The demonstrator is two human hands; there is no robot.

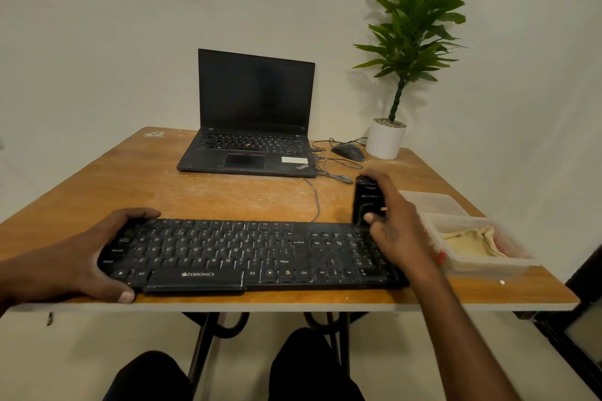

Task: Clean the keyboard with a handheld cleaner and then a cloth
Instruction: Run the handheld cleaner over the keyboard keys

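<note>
A black keyboard (pixel 247 254) lies along the near edge of the wooden table (pixel 130 179). My left hand (pixel 81 257) grips its left end, thumb at the front edge and fingers over the back. My right hand (pixel 394 221) wraps around a black handheld cleaner (pixel 366 197) that stands upright just behind the keyboard's right end, above the number pad. A beige cloth (pixel 472 242) lies crumpled in a clear plastic container (pixel 488 265) to the right of the keyboard.
An open black laptop (pixel 250 127) sits at the back centre, with a mouse (pixel 348 151) and loose cables to its right. A potted plant (pixel 386 140) stands at the back right corner. A container lid (pixel 433 202) lies behind the container.
</note>
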